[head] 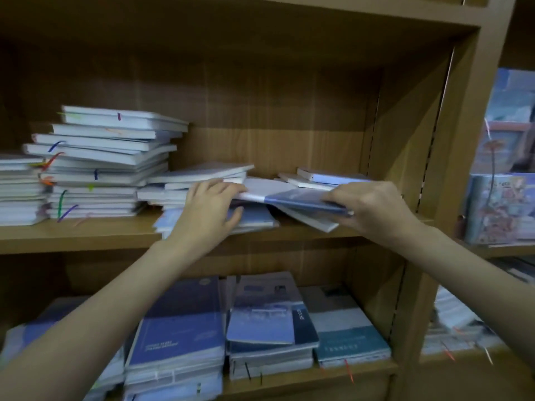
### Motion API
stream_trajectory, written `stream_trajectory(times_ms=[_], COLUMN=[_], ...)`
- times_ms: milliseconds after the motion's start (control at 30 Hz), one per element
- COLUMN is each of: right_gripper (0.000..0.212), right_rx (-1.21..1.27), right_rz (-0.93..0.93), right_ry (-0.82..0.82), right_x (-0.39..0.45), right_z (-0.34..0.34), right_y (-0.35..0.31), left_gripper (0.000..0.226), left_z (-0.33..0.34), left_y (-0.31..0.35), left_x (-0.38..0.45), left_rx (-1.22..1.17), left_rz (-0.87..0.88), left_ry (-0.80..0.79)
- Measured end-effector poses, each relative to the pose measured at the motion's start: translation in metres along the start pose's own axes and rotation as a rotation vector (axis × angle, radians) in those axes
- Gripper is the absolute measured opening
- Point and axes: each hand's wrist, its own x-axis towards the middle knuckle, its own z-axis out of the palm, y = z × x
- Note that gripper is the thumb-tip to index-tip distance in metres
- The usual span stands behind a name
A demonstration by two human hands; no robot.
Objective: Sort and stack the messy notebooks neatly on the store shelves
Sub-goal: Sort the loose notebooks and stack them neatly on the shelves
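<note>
- Nearest, both bare forearms rise from the lower corners, reaching forward and up to the middle shelf (72, 235).
- Below them, on the lower shelf (312, 377), lie flat piles of blue notebooks (179, 328), and a teal-covered pile (347, 342) sits at the right.
- The left hand (208, 209) is held palm down; its fingers curl over the left edge of a blue-and-white notebook (289, 196), with the thumb below, so the grip pinches that edge.
- The right hand (373, 209) is turned inward, its grip closed round the same notebook's right end, fingers over the cover.
- That notebook is held level just above a loose heap of notebooks (252, 218) on the middle shelf.
- Farther back on the left stands a tall, uneven stack of white notebooks (110, 163) with coloured ribbons; a small pile (324, 178) lies behind the right hand.
</note>
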Motion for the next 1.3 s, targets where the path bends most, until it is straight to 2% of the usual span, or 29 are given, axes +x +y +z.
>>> stream_trajectory(times_ms=[33, 100, 133, 167, 200, 267, 300, 333, 367, 400, 433, 467, 533, 633, 700, 800, 867, 900, 967, 1033, 1100, 1200, 1233, 1300], right_gripper=[0.026, 0.05, 0.057, 0.057, 0.055, 0.047, 0.043, 0.04, 0.037, 0.034, 0.033, 0.032, 0.04, 0.081, 0.094, 0.088, 0.084, 0.078, 0.068, 0.063, 0.061, 0.054, 0.049, 0.037], right_rx=[0.076, 0.177, 0.167, 0.149, 0.138, 0.077, 0.045, 0.028, 0.03, 0.035, 0.042, 0.044, 0.014, 0.046, 0.066, 0.281, 0.363, 0.363, 0.371, 0.397, 0.408, 0.475, 0.498, 0.533], right_rz=[-0.004, 0.158, 0.227, 0.262, 0.254, 0.104, 0.001, -0.09, -0.162, -0.212, -0.257, -0.298, -0.342, -0.376, -0.34, -0.256, -0.172, -0.114, 0.042, 0.144, 0.192, 0.251, 0.267, 0.303], right_ry=[-0.061, -0.312, -0.431, -0.481, -0.436, -0.17, -0.039, 0.064, 0.115, 0.153, 0.169, 0.139, -0.046, -0.41, -0.572, -0.628, -0.681, -0.66, -0.745, -0.916, -1.03, -0.967, -0.911, -0.786], right_x=[-0.005, -0.008, -0.008, -0.005, 0.001, 0.012, 0.011, 0.005, -0.005, -0.021, -0.041, -0.064, -0.109, -0.145, -0.143, -0.115, -0.089, -0.076, -0.06, -0.057, -0.062, -0.07, -0.07, -0.067], right_z=[0.0, 0.004, 0.009, 0.01, 0.007, -0.011, -0.019, -0.024, -0.026, -0.022, -0.015, -0.002, 0.026, 0.059, 0.078, 0.108, 0.129, 0.139, 0.163, 0.185, 0.2, 0.212, 0.211, 0.201], right_y=[-0.009, -0.017, -0.015, -0.015, -0.017, -0.03, -0.042, -0.058, -0.08, -0.101, -0.123, -0.141, -0.171, -0.204, -0.216, -0.219, -0.221, -0.222, -0.223, -0.223, -0.222, -0.217, -0.214, -0.205], left_gripper=[0.045, 0.034, 0.028, 0.023, 0.019, 0.018, 0.018, 0.025, 0.036, 0.043, 0.044, 0.04, 0.042, 0.048, 0.045, 0.039, 0.036, 0.035, 0.036, 0.042, 0.045, 0.039, 0.037, 0.035], left_z=[0.003, 0.005, 0.005, 0.005, 0.004, -0.001, -0.01, -0.021, -0.03, -0.034, -0.032, -0.027, -0.013, 0.011, 0.026, 0.048, 0.059, 0.064, 0.074, 0.085, 0.099, 0.106, 0.103, 0.088], left_y=[0.005, 0.013, 0.018, 0.021, 0.024, 0.024, 0.026, 0.031, 0.035, 0.037, 0.042, 0.048, 0.058, 0.051, 0.034, -0.006, -0.035, -0.047, -0.065, -0.073, -0.082, -0.094, -0.094, -0.084], left_x=[-0.009, -0.03, -0.041, -0.052, -0.061, -0.073, -0.076, -0.078, -0.081, -0.088, -0.1, -0.118, -0.161, -0.217, -0.232, -0.227, -0.212, -0.202, -0.184, -0.176, -0.186, -0.218, -0.224, -0.226], left_rx=[0.002, -0.066, -0.116, -0.153, -0.186, -0.368, -0.609, -0.949, -1.321, -1.589, -1.719, -1.753, -1.682, -1.574, -1.507, -1.466, -1.463, -1.437, -1.286, -1.043, -0.845, -0.574, -0.486, -0.381], left_rz=[0.036, 0.018, -0.009, -0.034, -0.059, -0.136, -0.238, -0.361, -0.481, -0.598, -0.68, -0.738, -0.856, -0.951, -1.045, -1.198, -1.231, -1.235, -1.256, -1.243, -1.207, -1.058, -0.982, -0.767], left_ry=[0.039, 0.148, 0.191, 0.212, 0.207, 0.162, 0.104, 0.01, -0.072, -0.127, -0.151, -0.154, -0.137, -0.276, -0.331, -0.297, -0.27, -0.218, -0.055, 0.034, -0.076, -0.349, -0.381, -0.285])
